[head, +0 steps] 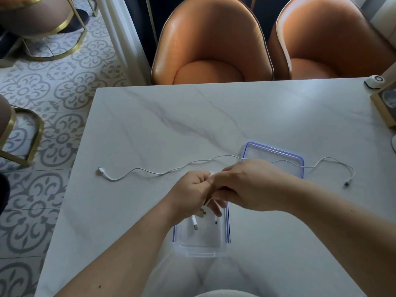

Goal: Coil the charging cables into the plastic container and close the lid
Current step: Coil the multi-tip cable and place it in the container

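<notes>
Two hands meet over the near middle of the desk (150, 116), directly above the far end of the clear container (200, 243). The left hand (191, 192) is curled into a fist around a bundled white cable (196, 224), whose two plug ends dangle down into the container. The right hand (246, 185) reaches across from the right, its fingers pinched on the same bundle at the top of the left fist; exactly how the fingertips sit is hidden.

The container is open, blue-trimmed along its right rim, and stands close to the desk's near edge, between the two forearms. Its lid (276, 154), clear with a blue border, lies flat just beyond the right hand, partly covered by it.

A second cable (150, 171) lies uncoiled across the desk beyond the hands, running almost the full width: one plug near the left edge, the other curling down toward the right, with the middle passing over the lid.

Beyond that cable the marble top is bare up to the far edge, where two orange chairs (212, 43) are tucked in. The left edge drops straight to patterned tile floor (53, 93). At the far right corner a small white device (375, 81) and a gold-framed object (385, 106) crowd the edge.
</notes>
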